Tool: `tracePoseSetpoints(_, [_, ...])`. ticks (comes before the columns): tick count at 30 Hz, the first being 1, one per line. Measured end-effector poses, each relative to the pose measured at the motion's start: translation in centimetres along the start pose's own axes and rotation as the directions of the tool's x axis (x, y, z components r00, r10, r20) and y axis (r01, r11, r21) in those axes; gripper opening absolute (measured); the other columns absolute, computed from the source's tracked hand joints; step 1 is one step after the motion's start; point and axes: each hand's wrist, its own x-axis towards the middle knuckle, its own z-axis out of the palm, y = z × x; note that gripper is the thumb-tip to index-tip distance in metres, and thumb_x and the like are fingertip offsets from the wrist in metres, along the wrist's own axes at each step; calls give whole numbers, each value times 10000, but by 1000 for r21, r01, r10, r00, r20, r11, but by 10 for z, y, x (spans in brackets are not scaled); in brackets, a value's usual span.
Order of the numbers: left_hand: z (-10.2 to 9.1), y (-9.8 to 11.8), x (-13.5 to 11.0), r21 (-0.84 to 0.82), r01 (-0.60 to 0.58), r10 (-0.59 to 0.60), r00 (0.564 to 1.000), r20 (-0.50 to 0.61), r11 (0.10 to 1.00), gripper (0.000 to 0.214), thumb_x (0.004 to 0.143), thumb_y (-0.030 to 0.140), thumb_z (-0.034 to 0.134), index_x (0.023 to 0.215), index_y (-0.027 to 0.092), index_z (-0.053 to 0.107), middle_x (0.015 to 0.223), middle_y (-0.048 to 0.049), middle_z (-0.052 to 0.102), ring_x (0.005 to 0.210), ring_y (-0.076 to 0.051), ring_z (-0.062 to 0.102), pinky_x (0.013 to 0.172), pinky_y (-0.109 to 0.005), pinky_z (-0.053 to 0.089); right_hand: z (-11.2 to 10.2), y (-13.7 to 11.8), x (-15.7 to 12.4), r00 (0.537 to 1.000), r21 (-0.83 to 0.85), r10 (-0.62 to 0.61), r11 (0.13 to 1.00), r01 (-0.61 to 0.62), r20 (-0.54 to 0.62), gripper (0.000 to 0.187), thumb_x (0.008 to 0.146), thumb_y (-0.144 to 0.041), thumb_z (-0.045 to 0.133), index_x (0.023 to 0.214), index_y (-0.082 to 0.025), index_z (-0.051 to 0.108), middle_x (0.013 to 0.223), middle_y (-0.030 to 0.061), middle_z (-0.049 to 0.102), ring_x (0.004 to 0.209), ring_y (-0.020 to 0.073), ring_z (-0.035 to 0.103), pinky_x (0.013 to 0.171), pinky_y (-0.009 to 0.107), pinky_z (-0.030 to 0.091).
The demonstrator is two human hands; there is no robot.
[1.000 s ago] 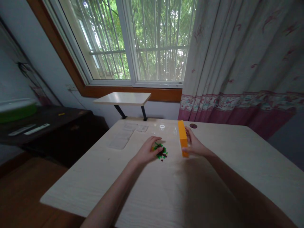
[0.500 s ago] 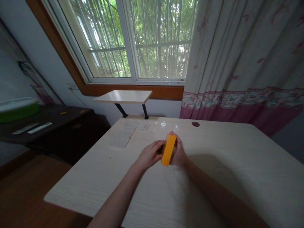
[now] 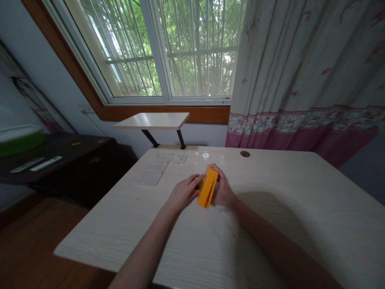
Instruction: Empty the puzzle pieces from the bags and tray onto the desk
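A yellow-orange box (image 3: 207, 188) is held tilted above the pale table (image 3: 192, 245), between my two hands. A narrow dark gap runs along its near side, as between a lid or flap and the body. My left hand (image 3: 184, 193) grips its left side, fingers bent against it; a bit of green shows by the fingertips. My right hand (image 3: 224, 192) is wrapped round the right side, thumb and fingers partly hidden behind the box. What is inside the box cannot be seen.
A flat clear plastic piece (image 3: 152, 172) and a smaller clear one (image 3: 179, 159) lie at the table's back left. Behind them stands a raised shelf (image 3: 153, 120) on black legs. A dark side table (image 3: 87, 154) is at left; a curtain (image 3: 285, 80) hangs behind.
The box has turned in my hands, and a gap now shows along its near side, where it looked closed before. Both hands have shifted slightly left in view.
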Motion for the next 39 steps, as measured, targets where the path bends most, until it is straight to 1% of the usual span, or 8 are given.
tracePoseSetpoints(8, [-11, -4, -1, 97, 67, -68, 998, 10, 993, 543, 763, 154, 497, 1279, 278, 380, 1248, -72, 467, 1000, -198, 548, 803, -287, 467, -3, -4, 3, 998, 23, 62, 998, -62, 1, 1148, 455, -334, 777, 1360, -296, 72, 1410, 74, 221, 1263, 304, 279, 1021, 453, 324])
tracePoseSetpoints(12, [-14, -7, -2, 107, 87, -88, 996, 3, 990, 524, 765, 155, 494, 1267, 268, 397, 1244, -75, 467, 985, -196, 556, 797, -285, 469, -4, -4, 3, 998, 10, 67, 998, -68, 6, 1140, 460, -338, 775, 1360, -299, 76, 1407, 73, 223, 1268, 299, 269, 1026, 452, 310])
tracePoseSetpoints(18, [-14, -14, -5, 60, 136, -129, 986, -110, 989, 543, 738, 166, 536, 1257, 270, 413, 1227, -64, 469, 968, -189, 560, 803, -284, 468, -7, -5, 3, 994, 2, 102, 995, -102, 39, 1168, 439, -334, 786, 1366, -281, 77, 1408, 80, 222, 1257, 307, 290, 1021, 458, 311])
tracePoseSetpoints(22, [-16, -17, -6, 22, 162, -158, 978, -139, 986, 498, 745, 186, 545, 1229, 263, 451, 1198, -67, 490, 943, -184, 568, 805, -290, 468, -8, -5, 2, 995, -6, 92, 996, -91, 44, 1169, 444, -354, 784, 1367, -277, 71, 1403, 83, 235, 1249, 308, 306, 1023, 447, 315])
tracePoseSetpoints(26, [-15, -19, -6, -40, 152, -156, 973, -172, 988, 450, 767, 205, 540, 1209, 242, 469, 1179, -71, 498, 960, -177, 558, 838, -292, 453, -8, -4, 2, 997, -2, 78, 997, -78, 23, 1177, 437, -374, 784, 1368, -288, 69, 1399, 76, 241, 1242, 308, 317, 1015, 445, 329])
tracePoseSetpoints(33, [-10, -19, -4, -128, 164, -194, 939, -283, 978, 362, 791, 229, 520, 1152, 209, 516, 1114, -73, 529, 959, -164, 553, 827, -277, 456, -8, -3, 0, 998, -20, 57, 998, -57, 14, 1166, 450, -392, 775, 1377, -267, 78, 1402, 79, 241, 1251, 305, 301, 1012, 430, 345])
tracePoseSetpoints(36, [-9, -19, -3, -139, 154, -190, 934, -301, 978, 379, 776, 207, 518, 1155, 200, 516, 1106, -81, 545, 979, -174, 551, 838, -286, 456, -8, -3, 0, 999, -34, 49, 998, -48, 24, 1161, 464, -384, 772, 1376, -263, 64, 1407, 84, 222, 1254, 303, 293, 1023, 423, 333])
tracePoseSetpoints(39, [-7, -18, -3, -138, 120, -159, 934, -320, 983, 334, 785, 196, 491, 1115, 183, 541, 1090, -76, 582, 994, -172, 554, 861, -289, 451, -7, -2, 1, 999, 1, 50, 999, -50, 14, 1163, 472, -371, 774, 1370, -259, 43, 1410, 88, 207, 1235, 308, 325, 1014, 428, 344])
